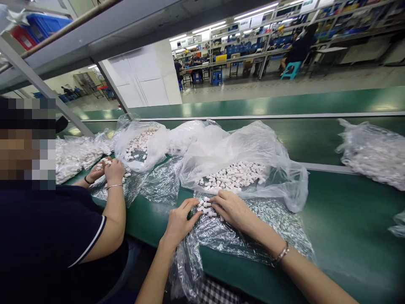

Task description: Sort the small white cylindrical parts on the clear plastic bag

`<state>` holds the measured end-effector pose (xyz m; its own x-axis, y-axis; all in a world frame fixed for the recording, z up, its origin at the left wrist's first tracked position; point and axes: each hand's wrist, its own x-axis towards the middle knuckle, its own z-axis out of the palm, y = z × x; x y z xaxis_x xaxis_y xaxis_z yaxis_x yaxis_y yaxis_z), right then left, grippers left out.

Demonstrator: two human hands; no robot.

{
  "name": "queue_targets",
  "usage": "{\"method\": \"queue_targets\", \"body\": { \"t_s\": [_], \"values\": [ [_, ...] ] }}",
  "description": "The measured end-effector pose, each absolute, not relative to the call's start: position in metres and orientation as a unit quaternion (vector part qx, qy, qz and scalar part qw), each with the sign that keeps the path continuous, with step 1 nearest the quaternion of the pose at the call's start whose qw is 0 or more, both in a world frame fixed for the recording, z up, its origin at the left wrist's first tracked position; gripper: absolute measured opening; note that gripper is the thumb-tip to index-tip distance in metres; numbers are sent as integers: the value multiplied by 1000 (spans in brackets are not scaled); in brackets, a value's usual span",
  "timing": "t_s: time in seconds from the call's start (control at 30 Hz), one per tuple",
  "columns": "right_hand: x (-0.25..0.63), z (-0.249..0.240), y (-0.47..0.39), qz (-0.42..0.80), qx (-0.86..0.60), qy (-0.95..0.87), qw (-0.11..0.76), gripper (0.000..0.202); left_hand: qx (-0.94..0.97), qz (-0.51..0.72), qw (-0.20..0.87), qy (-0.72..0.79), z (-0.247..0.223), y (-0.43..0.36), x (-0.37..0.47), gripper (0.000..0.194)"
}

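Several short white plastic fittings (207,207) lie in a small pile on the clear plastic bag (253,228) in front of me. From the left, my left hand (182,219) touches the pile's edge, its thumb and fingers apart. Opposite it, my right hand (233,210) arches over the right side, fingertips at the fittings and fingers slightly spread. Under its palm, part of the pile is hidden. Just beyond, an open clear bag (268,147) holds many more loose white fittings (236,175).
At left, a co-worker (57,236) holds similar fittings in cupped hands (110,169) beside another open bag (158,145). A filled bag (376,154) lies on the green surface (351,219) at right. A metal frame (110,86) crosses above; people sit farther back.
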<state>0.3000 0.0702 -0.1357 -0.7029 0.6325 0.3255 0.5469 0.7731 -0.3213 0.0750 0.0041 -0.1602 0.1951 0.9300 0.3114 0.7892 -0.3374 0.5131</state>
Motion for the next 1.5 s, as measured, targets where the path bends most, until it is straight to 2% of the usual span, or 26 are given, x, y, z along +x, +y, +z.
{"method": "queue_targets", "body": {
  "t_s": [0.27,0.5,0.73,0.83,0.93,1.07,1.3,1.5],
  "values": [
    [300,-142,72,94,-347,-908,215,10,761,295,126,563,-161,5,75,25],
    [292,-149,76,81,-371,-900,214,15,760,293,133,565,-161,4,76,25],
    [297,-135,69,135,-350,-905,203,20,758,286,129,571,-160,5,75,26],
    [304,-129,68,138,-350,-902,213,17,757,286,125,574,-159,4,76,27],
    [320,-122,68,153,-379,-884,227,10,753,284,120,581,-160,4,76,28],
    [344,-116,59,181,-420,-859,229,12,755,271,117,585,-161,4,75,28],
    [349,-132,47,58,-477,-853,203,10,752,277,125,585,-162,4,75,26],
    [335,-137,47,95,-507,-835,193,12,753,267,128,587,-162,4,76,26]
  ]
}}
